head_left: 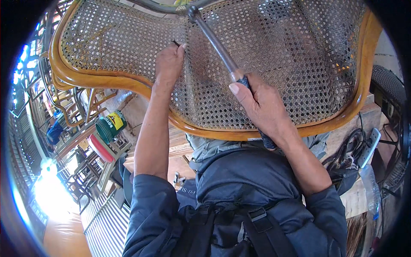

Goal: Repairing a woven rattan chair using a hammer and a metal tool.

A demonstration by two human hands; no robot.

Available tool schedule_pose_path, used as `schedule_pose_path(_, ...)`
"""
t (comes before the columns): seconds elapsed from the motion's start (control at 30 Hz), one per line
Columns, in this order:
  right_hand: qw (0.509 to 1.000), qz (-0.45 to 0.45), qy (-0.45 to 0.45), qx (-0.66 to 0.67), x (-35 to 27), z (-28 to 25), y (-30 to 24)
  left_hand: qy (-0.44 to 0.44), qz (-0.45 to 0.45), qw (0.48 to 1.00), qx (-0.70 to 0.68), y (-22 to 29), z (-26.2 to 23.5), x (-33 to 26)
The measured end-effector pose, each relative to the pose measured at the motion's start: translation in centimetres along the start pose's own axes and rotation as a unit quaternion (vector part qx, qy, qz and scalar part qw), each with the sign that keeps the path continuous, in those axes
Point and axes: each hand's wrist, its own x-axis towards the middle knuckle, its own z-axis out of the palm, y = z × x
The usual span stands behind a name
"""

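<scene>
A curved rattan seat panel of woven cane in a glossy amber wooden frame lies across my lap. My right hand is wrapped round the dark grip of a hammer. Its metal shaft slants up and to the left over the cane, the head near the panel's far edge. On the left half of the weave my left hand is closed, thumb and fingers pinching a small dark pointed piece. Only the tip of that piece shows, so its kind is unclear.
To the left are a green bucket, a red and white stool and several bent rattan frames. On the right, a white power strip stands beside dark coiled cables, with a clear plastic bottle below.
</scene>
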Motion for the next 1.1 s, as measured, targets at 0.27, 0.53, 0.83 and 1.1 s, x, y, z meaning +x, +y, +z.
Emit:
schedule_pose_path(0.27,0.985,-0.163,0.045,0.042,0.4,1.3,-0.8,-0.021,-0.013,0.999,-0.041,0.0,-0.2,0.0)
schedule_pose_path(0.53,0.999,-0.039,-0.004,-0.011,1.4,1.4,-1.1,-0.016,0.009,1.0,-0.021,-0.1,-0.3,-0.6)
schedule_pose_path(0.83,0.998,0.049,-0.023,-0.032,1.1,0.7,0.4,-0.017,-0.007,1.0,-0.024,-0.7,-0.1,-0.7)
schedule_pose_path(1.1,0.999,-0.004,0.018,-0.027,0.6,-0.3,1.7,-0.054,-0.049,0.996,-0.051,0.0,-0.4,-1.1)
